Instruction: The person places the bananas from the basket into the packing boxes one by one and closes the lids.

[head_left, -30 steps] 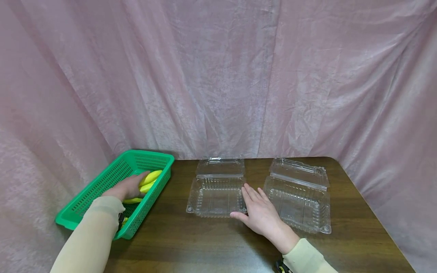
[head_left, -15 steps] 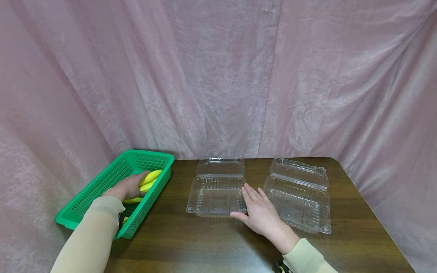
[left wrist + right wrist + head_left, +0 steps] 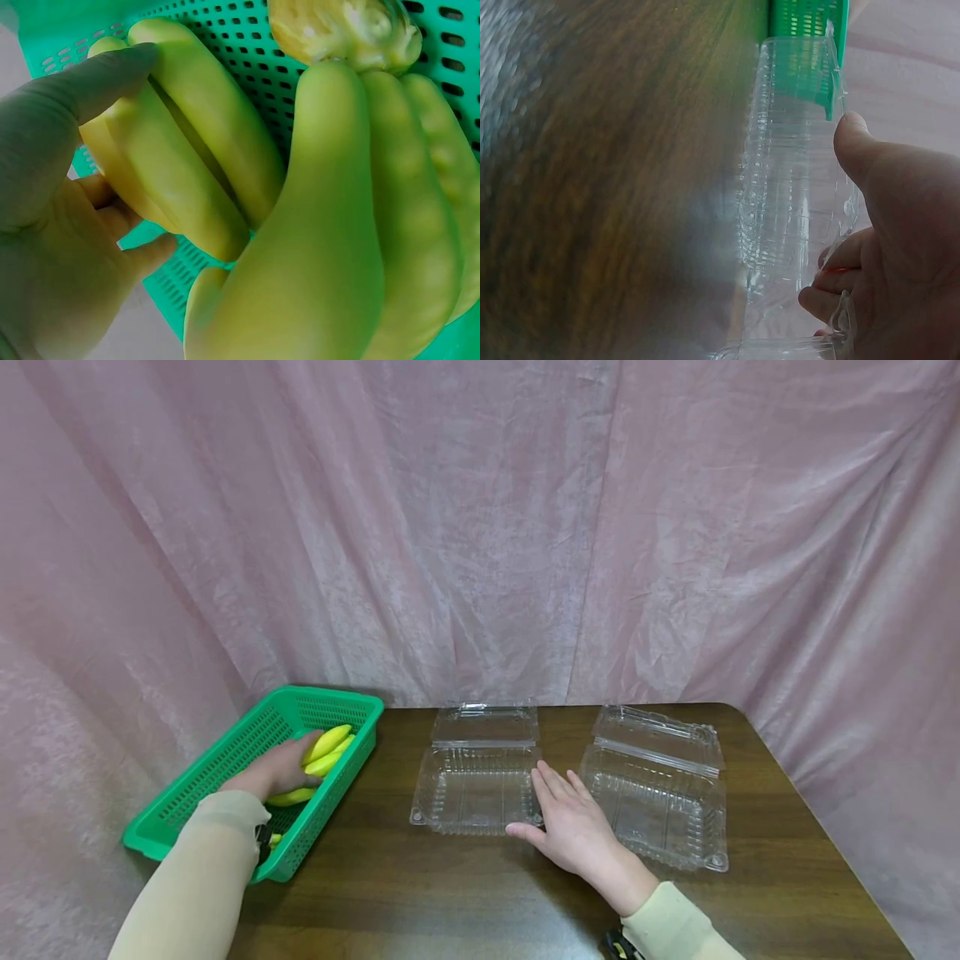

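In the head view my left hand (image 3: 279, 767) reaches into a green plastic basket (image 3: 341, 703) and grips a bunch of yellow bananas (image 3: 327, 745). The left wrist view shows the thumb lying across the top of the bananas (image 3: 202, 127), with the other fingers partly hidden behind and below them. My right hand (image 3: 573, 827) has its fingers straight and touches the right rim of a clear plastic clamshell container (image 3: 476, 793), whose lid is folded back. From the right wrist view, the hand (image 3: 907, 225) is beside that container's wall (image 3: 787, 172).
A second clear clamshell container (image 3: 660, 810) lies to the right, its lid raised back too. Other yellow fruit (image 3: 315, 247) and a glossy brown-and-cream item (image 3: 345, 30) lie in the basket. A pink curtain (image 3: 480, 527) hangs behind the wooden table (image 3: 420, 902).
The bananas in my left hand have shifted slightly up and left inside the basket. My right hand stays in place at the container.
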### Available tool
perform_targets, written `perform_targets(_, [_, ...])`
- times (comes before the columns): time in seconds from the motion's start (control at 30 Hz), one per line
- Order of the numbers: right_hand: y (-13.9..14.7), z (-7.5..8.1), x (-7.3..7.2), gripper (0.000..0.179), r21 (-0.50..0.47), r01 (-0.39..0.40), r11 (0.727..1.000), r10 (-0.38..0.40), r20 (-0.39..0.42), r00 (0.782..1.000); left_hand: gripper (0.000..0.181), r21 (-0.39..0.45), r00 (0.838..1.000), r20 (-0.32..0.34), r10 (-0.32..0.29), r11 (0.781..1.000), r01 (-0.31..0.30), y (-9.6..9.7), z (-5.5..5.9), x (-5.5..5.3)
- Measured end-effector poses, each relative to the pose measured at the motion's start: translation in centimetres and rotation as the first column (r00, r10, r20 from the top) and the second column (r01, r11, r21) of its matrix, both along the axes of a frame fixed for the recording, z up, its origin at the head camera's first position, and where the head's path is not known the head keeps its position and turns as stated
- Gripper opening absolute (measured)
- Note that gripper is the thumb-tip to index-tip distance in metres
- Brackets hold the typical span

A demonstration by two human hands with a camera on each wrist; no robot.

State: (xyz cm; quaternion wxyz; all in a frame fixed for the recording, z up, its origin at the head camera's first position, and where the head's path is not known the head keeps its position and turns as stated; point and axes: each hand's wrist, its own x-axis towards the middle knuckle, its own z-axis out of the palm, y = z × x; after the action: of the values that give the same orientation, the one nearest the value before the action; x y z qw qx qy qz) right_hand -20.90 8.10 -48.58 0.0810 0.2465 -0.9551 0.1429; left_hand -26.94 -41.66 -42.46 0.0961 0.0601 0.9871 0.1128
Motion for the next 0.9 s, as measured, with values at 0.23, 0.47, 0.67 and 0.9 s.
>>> perform_targets(0.23, [0.0,0.0,0.0,0.099,0.006,0.002,1.0,-0.002,-0.009,1.0,0.096,0.003,0.998,-0.054,-0.025,1.0,0.025,-0.1,0.8,0.5])
perform_targets(0.47, [0.1,0.0,0.0,0.099,0.008,0.005,1.0,-0.005,0.002,1.0,0.096,-0.017,0.995,-0.103,-0.014,1.0,0.012,-0.5,0.6,0.3])
perform_targets(0.67, [0.0,-0.1,0.0,0.098,0.006,0.003,1.0,-0.003,0.001,1.0,0.095,-0.04,0.988,-0.157,-0.004,0.999,-0.003,-0.3,1.2,0.6])
perform_targets(0.9, [0.0,0.0,0.0,0.097,0.009,0.005,1.0,-0.005,0.014,1.0,0.092,-0.05,0.976,-0.219,0.001,0.999,-0.013,-0.1,2.1,1.0])
